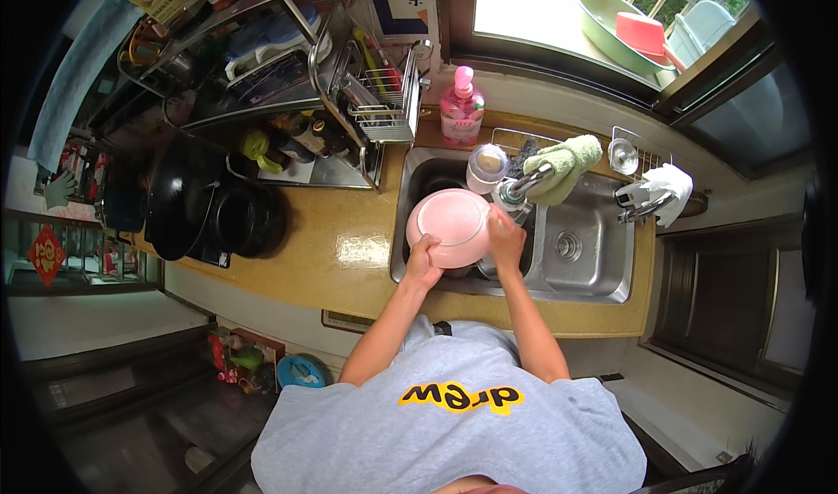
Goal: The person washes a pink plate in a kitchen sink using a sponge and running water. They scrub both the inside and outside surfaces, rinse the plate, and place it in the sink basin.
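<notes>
A pink bowl [449, 222] is held over the left basin of a stainless steel sink [622, 232], its underside and foot ring turned up toward me. My left hand [424, 265] grips its near left edge, the thumb lying on the outer wall. At the right edge, my right hand [507, 240] holds the bowl with curled fingers. The faucet [517, 193] stands just beyond my right hand, with a light green cloth [568, 167] draped over its spout. A lidded plastic container [487, 167] sits behind the bowl. Most of the left basin is hidden beneath the bowl.
A pink pump bottle [462, 111] stands behind the sink. Right of it is a second tap [645, 209] with white material over it. Black pots [245, 219] stand on the left counter [327, 258], beside a metal rack [262, 117] of bottles and utensils.
</notes>
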Motion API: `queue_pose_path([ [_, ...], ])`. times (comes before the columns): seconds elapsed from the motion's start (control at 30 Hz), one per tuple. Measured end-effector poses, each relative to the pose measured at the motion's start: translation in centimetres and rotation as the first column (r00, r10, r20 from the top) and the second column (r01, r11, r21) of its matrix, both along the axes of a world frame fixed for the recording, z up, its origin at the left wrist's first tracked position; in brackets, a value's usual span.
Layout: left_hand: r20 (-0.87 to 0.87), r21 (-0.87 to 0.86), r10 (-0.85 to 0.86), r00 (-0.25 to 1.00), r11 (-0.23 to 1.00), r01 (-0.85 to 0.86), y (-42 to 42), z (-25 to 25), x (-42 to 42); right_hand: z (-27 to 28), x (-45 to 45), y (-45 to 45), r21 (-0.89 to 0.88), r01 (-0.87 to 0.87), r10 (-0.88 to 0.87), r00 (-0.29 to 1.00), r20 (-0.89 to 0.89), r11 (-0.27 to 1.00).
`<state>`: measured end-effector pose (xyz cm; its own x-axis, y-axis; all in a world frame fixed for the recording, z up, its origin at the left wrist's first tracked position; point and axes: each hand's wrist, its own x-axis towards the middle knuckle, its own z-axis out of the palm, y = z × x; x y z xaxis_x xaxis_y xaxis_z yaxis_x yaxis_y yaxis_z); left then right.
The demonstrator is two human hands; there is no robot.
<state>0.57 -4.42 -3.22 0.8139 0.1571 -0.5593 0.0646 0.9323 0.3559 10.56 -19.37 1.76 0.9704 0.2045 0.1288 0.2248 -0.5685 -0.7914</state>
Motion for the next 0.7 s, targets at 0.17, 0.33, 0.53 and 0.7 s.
queue_pose_path([
  [0.17,0.037,-0.089,0.035,0.999,0.996,-0.032,-0.5,1.4,1.5,1.0,-2.8,2.0,0.107,-0.067,0.073,0.996,-0.048,0.992],
  [0.33,0.051,-0.113,0.056,0.997,0.992,-0.05,0.3,-1.4,0.8,0.8,-4.9,3.3,-0.185,-0.422,0.455,0.74,0.496,0.887],
  [0.53,-0.004,-0.009,-0.041,0.999,0.999,0.041,0.5,-0.5,-1.3,-0.6,0.1,0.1,0.007,-0.028,0.028,0.996,0.079,1.0],
  [0.7,0.021,0.016,-0.017,1.0,1.0,0.017,0.1,0.9,-1.0,1.1,-2.9,1.1,0.084,-0.08,0.069,0.989,0.129,0.993],
])
